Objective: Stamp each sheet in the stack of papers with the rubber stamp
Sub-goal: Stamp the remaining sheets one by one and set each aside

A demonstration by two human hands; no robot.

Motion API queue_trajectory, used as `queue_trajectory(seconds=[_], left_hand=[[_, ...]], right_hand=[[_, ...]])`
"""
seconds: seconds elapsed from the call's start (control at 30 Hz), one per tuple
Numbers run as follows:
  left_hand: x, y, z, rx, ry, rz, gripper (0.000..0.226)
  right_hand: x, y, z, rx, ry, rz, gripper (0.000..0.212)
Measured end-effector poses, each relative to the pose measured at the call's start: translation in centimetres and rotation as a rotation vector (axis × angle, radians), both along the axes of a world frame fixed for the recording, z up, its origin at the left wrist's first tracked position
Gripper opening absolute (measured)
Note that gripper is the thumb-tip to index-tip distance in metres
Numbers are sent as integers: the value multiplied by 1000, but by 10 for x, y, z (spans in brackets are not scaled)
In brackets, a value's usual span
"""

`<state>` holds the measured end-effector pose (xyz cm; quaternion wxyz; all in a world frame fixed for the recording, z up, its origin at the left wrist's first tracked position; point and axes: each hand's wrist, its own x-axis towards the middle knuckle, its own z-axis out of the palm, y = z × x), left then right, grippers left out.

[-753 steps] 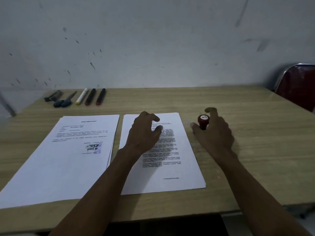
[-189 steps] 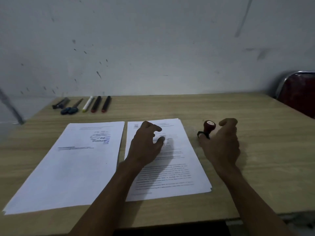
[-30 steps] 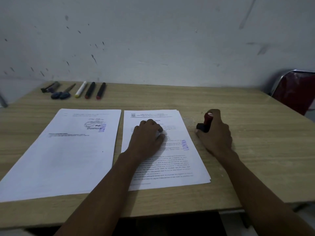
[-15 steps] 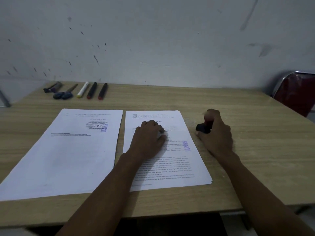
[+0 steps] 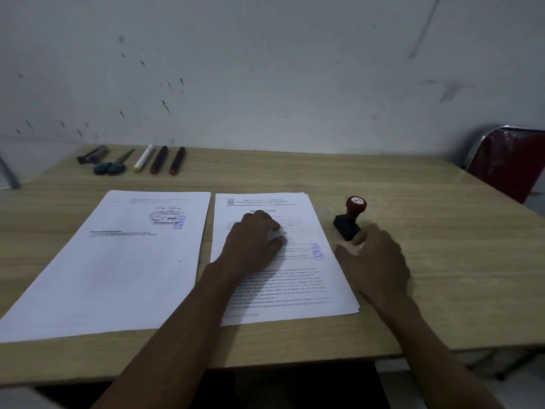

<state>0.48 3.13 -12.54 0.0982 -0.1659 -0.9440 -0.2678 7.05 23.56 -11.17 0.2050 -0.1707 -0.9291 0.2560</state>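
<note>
rubber stamp upright at 1 o'clock of stack | right hand loosely open, empty | left hand flat, pinning stamped top sheet | risk: wet ink smearing if dragged

Chair cut off; sheet text illegible

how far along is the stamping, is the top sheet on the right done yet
Yes: the top sheet of the right stack carries a purple mark, as does the left pile. The rubber stamp stands on the table, right hand beside it. The left hand rests on that sheet; moving it across looks next. Remaining sheets can't be counted.
</note>
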Motion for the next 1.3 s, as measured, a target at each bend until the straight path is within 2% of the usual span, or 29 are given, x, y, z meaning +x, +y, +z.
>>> queue_trajectory(seconds=[0.07, 0.17, 0.33, 0.47, 0.6, 0.73, 0.83, 0.9, 0.97, 1.03, 1.1, 1.17, 1.3], left_hand=[[1, 0, 0, 8, -24, -3, 40], [4, 2, 1, 11, -35, 3, 43], [7, 2, 2, 26, -52, 2, 43], [6, 1, 4, 26, -54, 2, 43], [5, -2, 12, 78, -6, -24, 41], [7, -16, 27, 295, 120, 170, 62], [8, -29, 42, 499, 65, 385, 76], [7, -45, 51, 753, -84, 447, 68], [5, -63, 57, 1089, -285, 407, 44], [7, -83, 61, 1208, -395, 381, 24], [10, -100, 64, 1163, -397, 404, 18], [13, -119, 65, 1074, -320, 469, 16], [25, -158, 66, 890, -155, 565, 12]], right_hand=[[12, -7, -3, 66, -90, 66, 37], [21, -17, -4, 143, -101, 116, 44], [25, -27, -1, -43, -2, 107, 32], [22, -30, 4, -175, 6, 53, 16], [24, -29, 11, -257, 138, 57, 16], [25, -26, 23, -469, 327, 139, 5], [25, -30, 33, -704, 390, 176, 3], [22, -35, 40, -894, 396, 181, 3], [18, -41, 45, -1059, 386, 168, 4], [14, -49, 47, -1124, 368, 158, 5], [11, -59, 46, -1098, 331, 166, 6], [8, -73, 41, -1017, 260, 202, 7], [7, -107, 32, -711, 86, 366, 23]])
